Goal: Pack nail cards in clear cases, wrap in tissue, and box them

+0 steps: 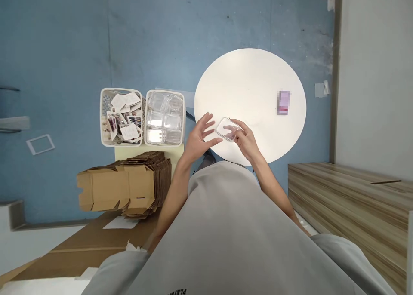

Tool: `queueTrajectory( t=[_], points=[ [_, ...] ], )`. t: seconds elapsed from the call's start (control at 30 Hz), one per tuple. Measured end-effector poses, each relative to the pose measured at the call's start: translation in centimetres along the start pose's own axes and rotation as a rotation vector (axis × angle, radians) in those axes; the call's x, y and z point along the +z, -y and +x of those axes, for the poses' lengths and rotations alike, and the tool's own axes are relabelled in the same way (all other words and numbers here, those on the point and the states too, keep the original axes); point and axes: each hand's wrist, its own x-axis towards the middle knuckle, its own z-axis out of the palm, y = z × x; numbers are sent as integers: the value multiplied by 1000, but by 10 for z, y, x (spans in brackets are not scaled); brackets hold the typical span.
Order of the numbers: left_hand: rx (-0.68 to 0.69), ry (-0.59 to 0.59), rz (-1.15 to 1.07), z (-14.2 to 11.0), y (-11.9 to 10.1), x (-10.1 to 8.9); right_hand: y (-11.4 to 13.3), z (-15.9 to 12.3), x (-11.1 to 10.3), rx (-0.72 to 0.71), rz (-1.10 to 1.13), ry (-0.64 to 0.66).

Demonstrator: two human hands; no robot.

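Note:
A small clear plastic box [223, 127] with rounded corners is held over the near edge of the round white table [248, 75]. My right hand [247, 141] grips it from the right, fingers showing through the clear plastic. Just left of the box, my left hand [199, 139] is open, its fingers spread and its thumb pointing toward the box without visibly holding it. What the box contains, if anything, I cannot make out.
Left of the table stand a white basket [147, 118] of clear plastic boxes and another basket [101, 118] of cards and small packs. Flattened brown cartons [109, 187] are stacked nearer me. A blurred purple item [284, 102] lies on the table. A wood-grain cabinet [348, 209] is at right.

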Motion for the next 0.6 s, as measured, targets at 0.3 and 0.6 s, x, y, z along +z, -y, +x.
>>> queueTrajectory(
  t=[0.3, 0.6],
  points=[
    [-81, 175, -301, 9, 4, 7, 2, -17, -20, -3, -23, 143],
    [-162, 159, -364, -2, 16, 6, 15, -36, -7, -101, -310, 211]
  ],
)
